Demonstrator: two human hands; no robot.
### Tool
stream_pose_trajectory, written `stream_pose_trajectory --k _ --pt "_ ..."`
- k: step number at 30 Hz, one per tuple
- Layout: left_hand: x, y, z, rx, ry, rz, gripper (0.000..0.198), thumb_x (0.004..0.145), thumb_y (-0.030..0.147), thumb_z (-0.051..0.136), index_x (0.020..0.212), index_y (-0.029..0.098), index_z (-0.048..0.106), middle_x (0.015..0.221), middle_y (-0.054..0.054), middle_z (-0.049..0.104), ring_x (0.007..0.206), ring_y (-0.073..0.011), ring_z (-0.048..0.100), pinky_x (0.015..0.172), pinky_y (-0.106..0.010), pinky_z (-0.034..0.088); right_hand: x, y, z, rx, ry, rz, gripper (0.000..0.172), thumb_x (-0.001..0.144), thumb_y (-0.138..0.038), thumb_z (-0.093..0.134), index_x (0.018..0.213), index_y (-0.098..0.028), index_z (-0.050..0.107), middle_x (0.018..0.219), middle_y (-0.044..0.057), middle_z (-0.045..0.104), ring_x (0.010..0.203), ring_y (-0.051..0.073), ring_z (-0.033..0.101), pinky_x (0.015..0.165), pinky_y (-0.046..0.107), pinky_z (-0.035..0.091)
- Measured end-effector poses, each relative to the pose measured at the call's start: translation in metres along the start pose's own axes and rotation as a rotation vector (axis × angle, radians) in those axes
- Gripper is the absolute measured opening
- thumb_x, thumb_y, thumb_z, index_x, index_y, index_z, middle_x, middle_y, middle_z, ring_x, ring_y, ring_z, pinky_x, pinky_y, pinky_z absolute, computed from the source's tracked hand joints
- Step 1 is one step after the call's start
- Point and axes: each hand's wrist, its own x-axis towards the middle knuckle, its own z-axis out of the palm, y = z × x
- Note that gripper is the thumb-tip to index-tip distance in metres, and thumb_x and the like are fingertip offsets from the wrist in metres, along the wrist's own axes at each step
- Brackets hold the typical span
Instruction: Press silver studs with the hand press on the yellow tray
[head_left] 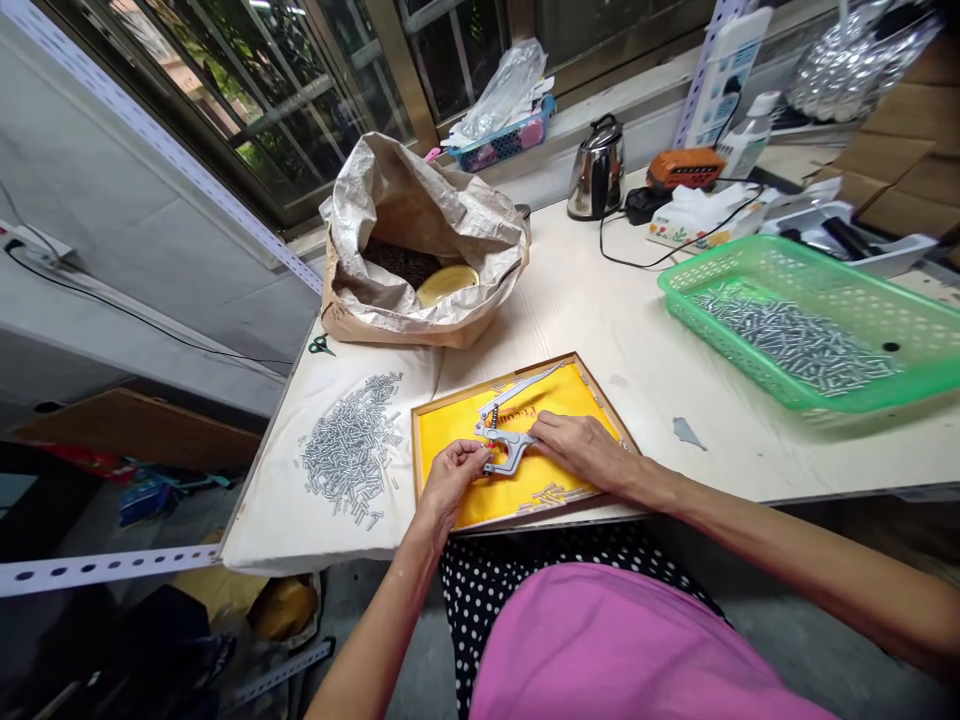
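Observation:
Grey metal snap-fastener pliers (514, 450) with a spring lie over a shallow tray (450, 402) with a yellow lining. The long upper handle points up and right, raised away from the other one. My right hand (581, 450) is closed around the lower handle. At the jaw, my left hand (454, 475) has thumb and fingertips pinched together; whatever they hold is too small to make out. A little red shows at the jaw beside those fingertips. Several small silver pieces (551, 497) lie along the tray's near edge.
Left of the tray is a pile of small silver pieces (349, 450), with green-handled scissors (321, 345) behind. A large open sack (427, 320) stands at the back. To the right are a green basket (757, 385) of silver pieces and a steel kettle (596, 175).

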Motion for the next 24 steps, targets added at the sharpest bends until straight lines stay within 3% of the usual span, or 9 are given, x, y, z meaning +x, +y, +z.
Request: stream_pose_trajectory --k 5,11,14,24 --pt "0.006 0.006 0.002 -0.045 0.016 -0.02 0.052 0.044 0.039 0.096 0.075 0.013 0.064 0.065 0.001 0.065 0.057 -0.0088 0.058 0.061 -0.022 0.05 -0.01 0.009 -0.003 0.065 0.029 -0.009 0.026 0.104 -0.03 0.041 0.093 -0.017 0.061 0.09 0.005 0.063 0.079 0.015 0.058 0.066 0.026 0.038" --pt "0.006 0.009 0.004 0.194 0.093 0.098 0.043 0.053 0.042 0.092 0.076 0.012 0.071 0.078 -0.004 0.069 0.07 -0.0133 0.063 0.063 -0.023 0.05 -0.014 0.012 -0.006 -0.036 0.099 -0.011 0.026 0.103 -0.021 0.038 0.094 -0.018 0.062 0.09 0.006 0.063 0.081 0.015 0.057 0.064 0.026 0.035" --pt "0.0 0.01 0.001 0.273 0.172 0.175 0.039 0.058 0.041 0.089 0.079 0.013 0.074 0.082 -0.006 0.072 0.073 -0.0145 0.064 0.07 -0.025 0.051 -0.011 0.008 -0.01 -0.135 0.05 -0.044 0.025 0.103 -0.017 0.038 0.092 -0.018 0.061 0.088 0.005 0.062 0.078 0.014 0.056 0.06 0.027 0.031" --pt "-0.021 -0.009 -0.005 0.449 0.201 0.172 0.037 0.063 0.047 0.08 0.076 0.013 0.073 0.079 -0.008 0.074 0.075 -0.0188 0.066 0.074 -0.028 0.051 0.006 -0.013 -0.013 -0.133 -0.124 -0.132 0.019 0.101 -0.013 0.04 0.101 -0.018 0.058 0.094 0.005 0.062 0.084 0.017 0.056 0.056 0.028 0.026"
